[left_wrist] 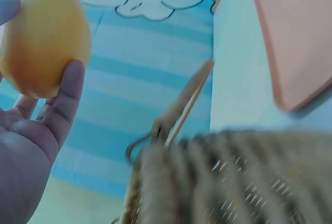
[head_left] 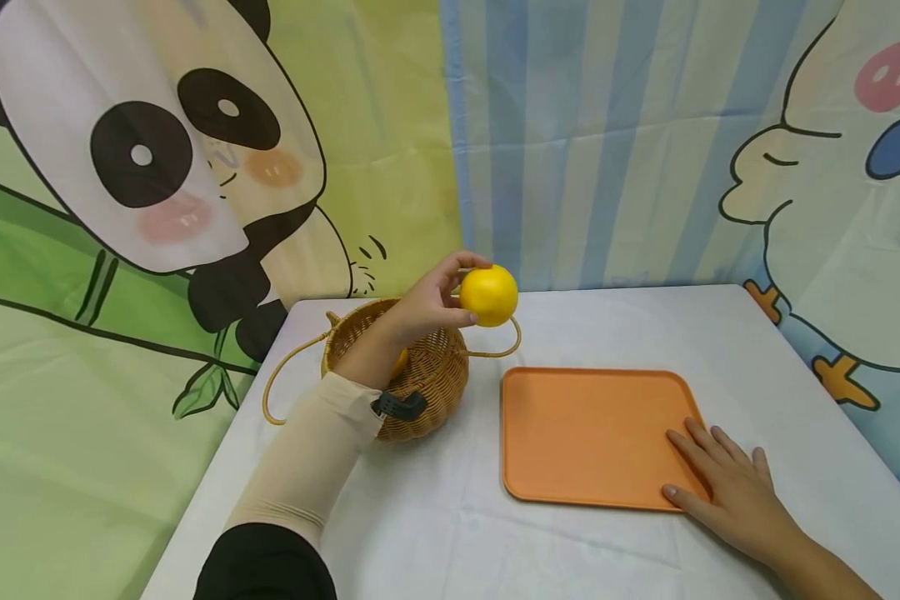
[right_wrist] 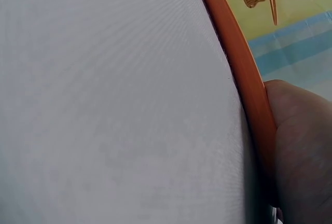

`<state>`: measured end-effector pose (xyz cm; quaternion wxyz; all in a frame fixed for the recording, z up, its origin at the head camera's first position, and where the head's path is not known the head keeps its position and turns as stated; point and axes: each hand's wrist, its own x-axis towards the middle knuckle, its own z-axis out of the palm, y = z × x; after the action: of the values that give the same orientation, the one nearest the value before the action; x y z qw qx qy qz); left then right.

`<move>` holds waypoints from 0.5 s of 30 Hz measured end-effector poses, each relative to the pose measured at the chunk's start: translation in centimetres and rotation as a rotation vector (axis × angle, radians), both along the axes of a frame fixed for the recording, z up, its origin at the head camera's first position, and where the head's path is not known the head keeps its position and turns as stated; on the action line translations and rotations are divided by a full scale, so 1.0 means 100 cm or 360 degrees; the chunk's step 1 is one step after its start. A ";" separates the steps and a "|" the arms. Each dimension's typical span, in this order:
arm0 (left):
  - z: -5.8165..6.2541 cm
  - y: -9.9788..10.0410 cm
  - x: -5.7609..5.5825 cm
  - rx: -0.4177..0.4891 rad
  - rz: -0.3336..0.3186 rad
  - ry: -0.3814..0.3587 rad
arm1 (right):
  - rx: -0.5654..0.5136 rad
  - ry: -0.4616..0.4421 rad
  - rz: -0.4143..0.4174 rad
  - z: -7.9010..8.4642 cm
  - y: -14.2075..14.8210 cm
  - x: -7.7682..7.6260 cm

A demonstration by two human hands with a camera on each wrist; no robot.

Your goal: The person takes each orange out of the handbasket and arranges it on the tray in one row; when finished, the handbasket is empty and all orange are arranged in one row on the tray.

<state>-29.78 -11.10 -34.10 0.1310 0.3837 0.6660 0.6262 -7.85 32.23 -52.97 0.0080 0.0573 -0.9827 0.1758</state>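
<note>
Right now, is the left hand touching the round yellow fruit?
Touching: the left wrist view shows the left hand holding the round yellow fruit, one finger against its side.

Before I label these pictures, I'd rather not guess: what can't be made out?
Head: the full contents of the basket; the left arm covers much of its inside.
Left wrist: the basket, blurred up close and cut off by the bottom edge.
Left wrist: the rest of the tray, cut off by the right edge.
Right wrist: most of the right hand, cut off by the right edge.
</note>
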 end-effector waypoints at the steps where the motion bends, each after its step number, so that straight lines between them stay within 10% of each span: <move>1: -0.001 0.003 0.002 0.0018 -0.0005 -0.0007 | 0.0002 0.0001 0.0001 0.000 0.000 0.000; 15: -0.018 0.049 0.030 0.0050 -0.0059 -0.0102 | -0.0014 0.0025 0.0009 0.000 0.000 0.001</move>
<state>-26.81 -6.22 -35.94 0.1578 0.3776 0.6444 0.6460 -7.75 32.25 -52.98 0.0154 0.0613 -0.9817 0.1797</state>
